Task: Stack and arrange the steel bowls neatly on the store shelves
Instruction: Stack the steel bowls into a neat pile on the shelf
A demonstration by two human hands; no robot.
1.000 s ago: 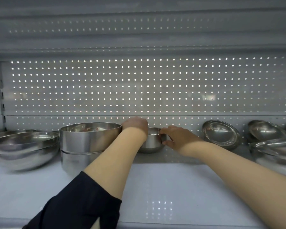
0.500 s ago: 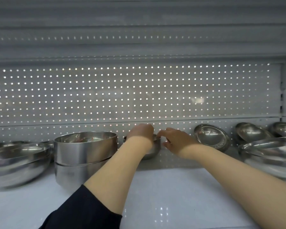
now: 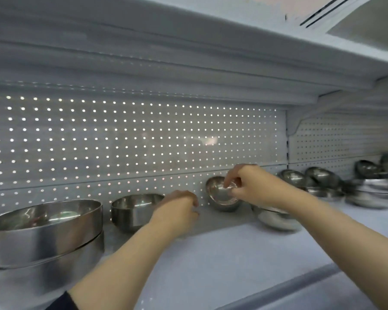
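Now your right hand (image 3: pixel 251 186) pinched the rim of a small shiny steel bowl (image 3: pixel 222 194), tilted against the pegboard (image 3: pixel 132 139) at the shelf's (image 3: pixel 211 260) back; left hand (image 3: pixel 179 206) loosely curled, holding nothing.

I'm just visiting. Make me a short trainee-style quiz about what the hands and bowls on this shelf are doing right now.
1. True or false: the right hand pinches the rim of the tilted small bowl.
2. Which hand is beside the upright small bowl? A) left B) right
3. Fill in: the two large bowls at far left are ____ one on the other.

Key: 1 true; 2 A, the left hand, though whether it touches the bowl cannot be told; 3 stacked.
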